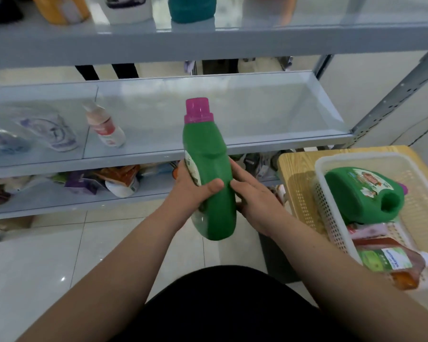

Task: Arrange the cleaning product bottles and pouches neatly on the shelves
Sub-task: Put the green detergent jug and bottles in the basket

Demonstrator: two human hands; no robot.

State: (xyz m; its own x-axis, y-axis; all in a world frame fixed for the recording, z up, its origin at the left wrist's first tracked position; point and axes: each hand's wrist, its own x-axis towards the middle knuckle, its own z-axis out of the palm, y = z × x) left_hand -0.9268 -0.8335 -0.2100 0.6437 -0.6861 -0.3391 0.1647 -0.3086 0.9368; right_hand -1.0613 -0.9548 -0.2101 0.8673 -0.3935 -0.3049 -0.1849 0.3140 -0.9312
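A green bottle with a pink cap is held upright in front of the middle shelf. My left hand grips its lower body, thumb across the front. My right hand rests against the bottle's right side with fairly straight fingers. On the middle shelf at the left stand a small white bottle and a clear pouch. A white basket at the right holds a green jug lying on its side and a reddish pouch.
The top shelf carries several bottles at its back. The lowest shelf holds jumbled pouches and bottles. The basket sits on a light wooden table. A grey shelf upright slants at the right. White floor tiles lie below.
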